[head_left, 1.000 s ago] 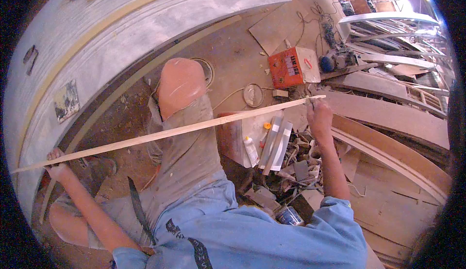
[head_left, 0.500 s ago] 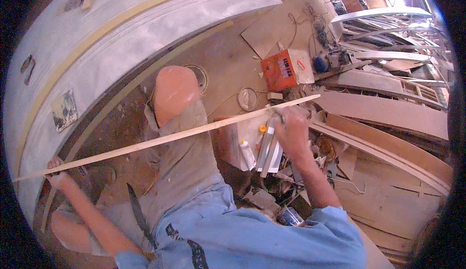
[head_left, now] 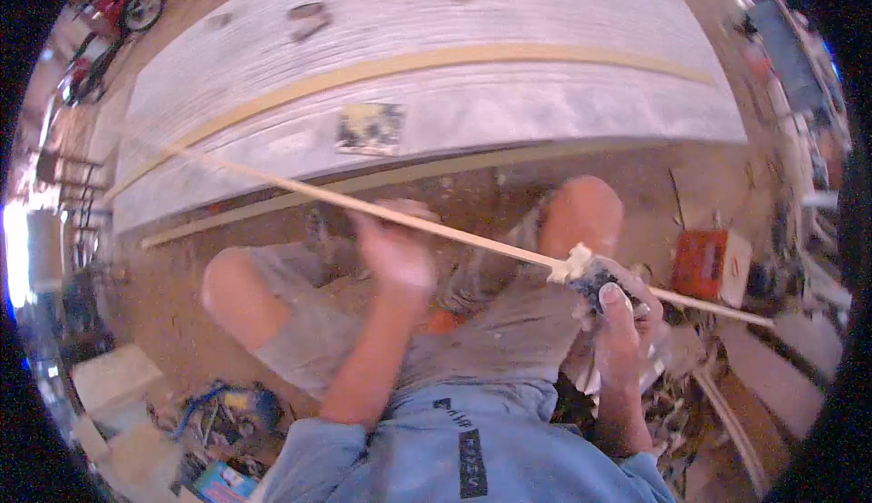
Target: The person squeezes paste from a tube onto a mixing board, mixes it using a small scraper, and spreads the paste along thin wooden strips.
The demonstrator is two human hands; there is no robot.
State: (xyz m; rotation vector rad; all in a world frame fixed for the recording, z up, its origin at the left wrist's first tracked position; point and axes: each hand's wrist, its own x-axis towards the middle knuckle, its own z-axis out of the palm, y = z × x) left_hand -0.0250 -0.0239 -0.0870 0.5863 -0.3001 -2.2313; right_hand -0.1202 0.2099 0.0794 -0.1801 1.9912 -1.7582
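Note:
A long thin wooden strip (head_left: 490, 244) slants down to the right across the view, above my knees. My left hand (head_left: 395, 249), blurred by motion, is closed around it left of the middle. In my right hand (head_left: 627, 308) is a small dark tool (head_left: 592, 285), which looks like a hand plane and lies against the strip. Pale curled shavings (head_left: 572, 263) bunch at the tool's left end. The strip's right end sticks out beyond my right hand, and its far left end is blurred over the pale panel.
The long pale curved panel (head_left: 545, 103) bears a yellowish band (head_left: 409, 65) and a paint-stained square (head_left: 371, 129). A red box (head_left: 699, 262) stands at the right, beside scrap wood. A blue coiled item (head_left: 263, 405) lies lower left; a red-framed wheeled vehicle (head_left: 113, 8) is upper left.
The view has swung left, bringing the panel to the centre. The strip now slopes down rightward. My hands are closer together, and the dark tool and shavings have come into plain sight.

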